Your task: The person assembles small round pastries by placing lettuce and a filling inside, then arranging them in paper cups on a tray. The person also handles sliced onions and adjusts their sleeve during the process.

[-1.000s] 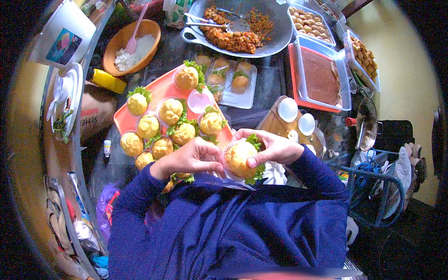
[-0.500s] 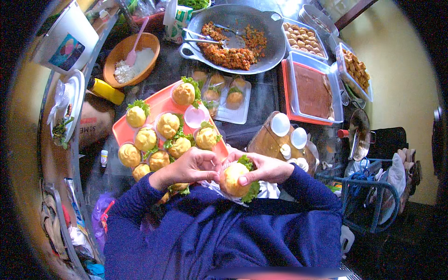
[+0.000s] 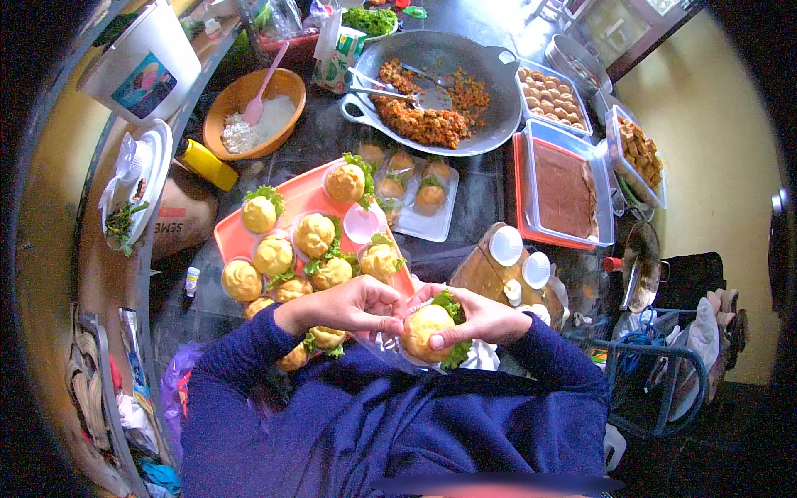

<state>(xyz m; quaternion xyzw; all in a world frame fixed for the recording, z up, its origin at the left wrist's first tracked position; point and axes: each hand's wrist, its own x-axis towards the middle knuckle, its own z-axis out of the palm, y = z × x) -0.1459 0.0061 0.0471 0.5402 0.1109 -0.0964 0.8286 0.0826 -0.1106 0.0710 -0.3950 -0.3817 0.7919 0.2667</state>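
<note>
In my right hand (image 3: pixel 488 319) is a golden filled cream puff (image 3: pixel 427 332) with lettuce (image 3: pixel 453 312) sticking out, its thumb pressed on the top. My left hand (image 3: pixel 349 304) is closed in a pinch just left of the puff. Clear plastic (image 3: pixel 388 345) shows under its fingertips, beside the puff; whether anything else is pinched is hidden. Left of my hands, a coral-red tray (image 3: pixel 311 187) bears several similar puffs (image 3: pixel 315 235) with lettuce. An unfilled paper cup (image 3: pixel 365 222) also sits on it. More puffs lie below my left wrist.
Beyond are a white tray of wrapped puffs (image 3: pixel 430 195), a large wok of orange-brown filling (image 3: pixel 432 124) and an orange bowl (image 3: pixel 286 141). A wooden board with white cups (image 3: pixel 506 246) and a brown-filled plastic box (image 3: pixel 560 191) stand right. A blue basket (image 3: pixel 656 357) is nearer.
The whole view has shifted, so the scene sits lower and slightly to the right. My hands keep nearly the same pose around the puff, with the left fingers close to it.
</note>
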